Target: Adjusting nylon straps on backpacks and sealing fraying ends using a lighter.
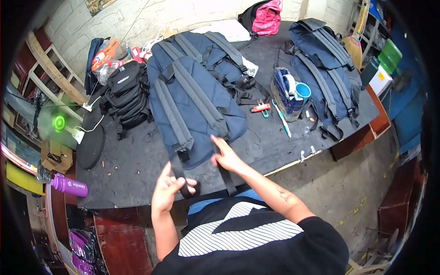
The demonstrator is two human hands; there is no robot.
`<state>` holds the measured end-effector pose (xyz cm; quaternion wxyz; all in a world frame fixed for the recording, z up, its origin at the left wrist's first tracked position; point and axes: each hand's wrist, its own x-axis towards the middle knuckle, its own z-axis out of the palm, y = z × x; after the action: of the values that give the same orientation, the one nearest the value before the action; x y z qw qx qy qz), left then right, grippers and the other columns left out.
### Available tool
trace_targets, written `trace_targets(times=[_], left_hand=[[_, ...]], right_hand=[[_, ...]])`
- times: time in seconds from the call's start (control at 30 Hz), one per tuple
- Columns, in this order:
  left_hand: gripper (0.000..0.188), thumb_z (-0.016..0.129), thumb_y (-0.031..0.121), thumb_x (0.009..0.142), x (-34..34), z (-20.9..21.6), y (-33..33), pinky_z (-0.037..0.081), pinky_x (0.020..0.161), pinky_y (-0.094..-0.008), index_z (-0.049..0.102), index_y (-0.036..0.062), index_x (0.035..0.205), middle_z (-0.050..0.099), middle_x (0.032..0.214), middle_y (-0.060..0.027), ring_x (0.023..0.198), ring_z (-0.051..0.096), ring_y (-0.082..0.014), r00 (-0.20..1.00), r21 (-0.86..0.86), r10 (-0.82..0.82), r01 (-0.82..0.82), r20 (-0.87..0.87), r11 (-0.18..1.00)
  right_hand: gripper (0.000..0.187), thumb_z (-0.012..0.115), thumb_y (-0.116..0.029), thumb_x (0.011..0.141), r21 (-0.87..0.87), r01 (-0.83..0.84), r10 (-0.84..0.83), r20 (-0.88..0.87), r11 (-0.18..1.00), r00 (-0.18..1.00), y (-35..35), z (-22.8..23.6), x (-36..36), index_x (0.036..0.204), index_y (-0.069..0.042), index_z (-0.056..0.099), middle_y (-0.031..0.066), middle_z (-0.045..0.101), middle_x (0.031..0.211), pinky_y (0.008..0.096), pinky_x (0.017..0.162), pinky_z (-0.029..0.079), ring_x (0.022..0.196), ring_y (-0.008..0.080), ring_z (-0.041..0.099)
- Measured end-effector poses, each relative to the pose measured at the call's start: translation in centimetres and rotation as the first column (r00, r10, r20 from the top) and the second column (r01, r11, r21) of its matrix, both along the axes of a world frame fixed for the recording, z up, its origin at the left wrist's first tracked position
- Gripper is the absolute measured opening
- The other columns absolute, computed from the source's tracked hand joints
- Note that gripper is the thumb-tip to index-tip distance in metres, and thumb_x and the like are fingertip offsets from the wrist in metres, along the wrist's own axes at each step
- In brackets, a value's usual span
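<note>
A dark blue backpack (195, 146) lies in front of me with its two padded grey shoulder straps (199, 96) facing up. From the lower ends of these straps, black webbing hangs toward me. My left hand (168, 187) is closed on the left webbing strap (178, 167), whose tail loops under the fingers. On the right webbing strap (224, 176), just below the padded end, my right hand (226, 156) has its fingers curled. Its fingertips are slightly blurred.
More blue backpacks (323, 73) lie at the right and behind. A black bag (126, 94) sits at the left. A clear container (285, 91) with tape rolls, an orange-red clip tool (260, 108) and a toothbrush (282, 120) lie on the dark table (137, 183). A purple bottle (69, 185) is near the left edge.
</note>
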<state>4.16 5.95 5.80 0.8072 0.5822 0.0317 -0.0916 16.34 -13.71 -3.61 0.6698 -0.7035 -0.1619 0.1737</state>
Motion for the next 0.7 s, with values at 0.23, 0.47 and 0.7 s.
trace_targets(times=[0.23,0.47,0.7], left_hand=[[0.055,0.061,0.006,0.078,-6.3,6.9,-0.4,0.048,0.075,-0.0344,0.037,-0.0143,0.123,0.064,0.082,-0.0192,0.075,0.064,-0.0259,0.976,-0.088,-0.169,0.182,0.135,0.979],[0.034,0.05,0.016,0.088,-3.4,3.9,-2.9,0.047,0.084,-0.04,0.048,-0.0108,0.11,0.059,0.099,-0.0238,0.093,0.059,-0.031,0.999,-0.12,0.052,-0.052,-0.003,0.991],[0.049,0.039,0.019,0.094,3.1,-2.1,-4.6,0.039,0.095,-0.0499,0.024,-0.0049,0.134,0.043,0.124,-0.0276,0.113,0.047,-0.0381,0.968,-0.566,-0.238,0.152,-0.08,0.81]], right_hand=[[0.054,0.034,0.015,0.076,0.35,-0.035,0.097,-0.161,0.936,0.982,1.0,2.9,1.2,0.127,-0.004,0.037,0.014,0.04,0.122,0.0309,0.064,0.055,0.073,0.0202,0.062],[0.041,0.055,-0.007,0.084,0.449,-0.167,0.297,-0.237,0.878,0.925,-3.5,9.7,-2.5,0.12,0.007,0.042,0.0131,0.051,0.112,0.034,0.077,0.054,0.083,0.0214,0.063],[0.043,0.048,0.003,0.08,0.274,-0.107,0.152,-0.148,0.956,0.977,-2.6,8.7,0.3,0.122,0.007,0.04,0.0138,0.049,0.113,0.0291,0.077,0.052,0.082,0.0178,0.062]])
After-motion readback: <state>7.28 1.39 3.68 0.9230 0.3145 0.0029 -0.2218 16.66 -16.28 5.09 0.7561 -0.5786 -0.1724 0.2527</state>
